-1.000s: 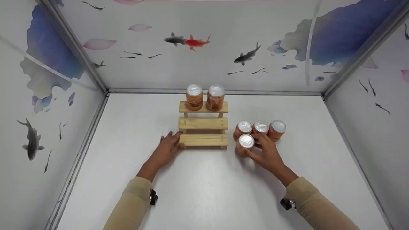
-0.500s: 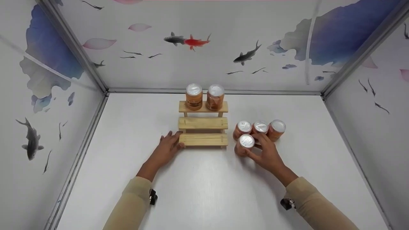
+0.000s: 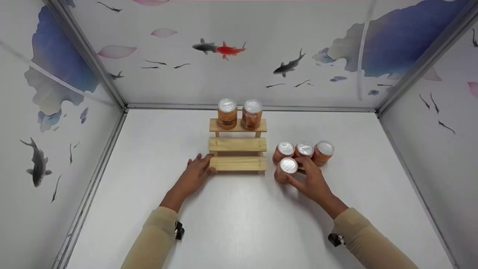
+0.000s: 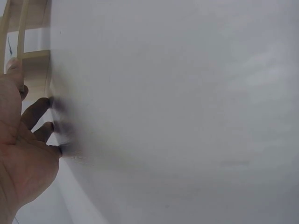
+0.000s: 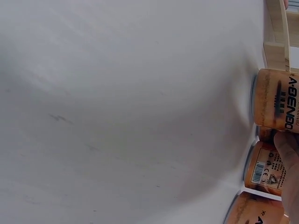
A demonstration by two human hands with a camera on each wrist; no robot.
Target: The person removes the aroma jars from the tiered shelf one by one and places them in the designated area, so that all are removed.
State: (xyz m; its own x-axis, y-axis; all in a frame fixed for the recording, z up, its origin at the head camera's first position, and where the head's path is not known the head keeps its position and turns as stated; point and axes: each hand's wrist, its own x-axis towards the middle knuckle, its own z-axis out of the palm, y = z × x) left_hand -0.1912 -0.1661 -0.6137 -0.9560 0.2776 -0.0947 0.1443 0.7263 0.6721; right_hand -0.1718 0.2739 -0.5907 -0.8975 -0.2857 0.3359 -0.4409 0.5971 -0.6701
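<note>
In the head view my right hand holds an orange can with a silver lid, thumb on its near side and fingers behind. The can stands upright at the front of a group; its printed label shows in the right wrist view. Close behind it are three similar cans, one at left, one in the middle and one at right. My left hand grips the left end of the bottom step of a three-step wooden rack, its other fingers low by the tabletop in the left wrist view.
Two more orange cans, a left one and a right one, stand on the rack's top step. The white tabletop is enclosed by a back wall and side walls printed with fish and leaves.
</note>
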